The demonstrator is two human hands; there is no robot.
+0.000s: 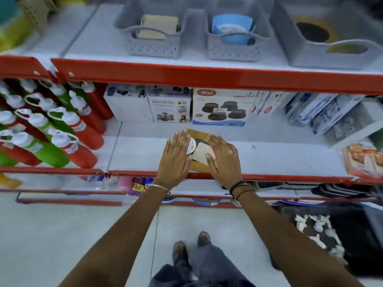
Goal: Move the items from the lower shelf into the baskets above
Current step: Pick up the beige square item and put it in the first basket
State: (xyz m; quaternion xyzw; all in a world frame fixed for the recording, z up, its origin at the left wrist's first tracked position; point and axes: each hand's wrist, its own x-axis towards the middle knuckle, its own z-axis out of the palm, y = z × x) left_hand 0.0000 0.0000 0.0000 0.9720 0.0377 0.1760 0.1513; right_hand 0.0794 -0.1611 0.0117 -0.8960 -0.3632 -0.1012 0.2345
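Note:
A small stack of flat items (200, 151), tan and cream with a round white label, lies on the lower shelf (279, 154) near its front edge. My left hand (176, 156) presses against its left side and my right hand (222, 157) covers its right side, fingers spread over it. On the upper shelf stand three grey baskets: the left basket (153, 45) holds cream pads, the middle basket (233, 48) holds a blue item, and the large right basket (323, 56) holds a yellow and black item.
Red and green bottles (68, 129) fill the lower shelf's left part. Product boxes (219, 107) line its back, more boxes (323, 114) at the right. Red shelf rails (207, 76) front each level. Mats (323, 230) lie low at right.

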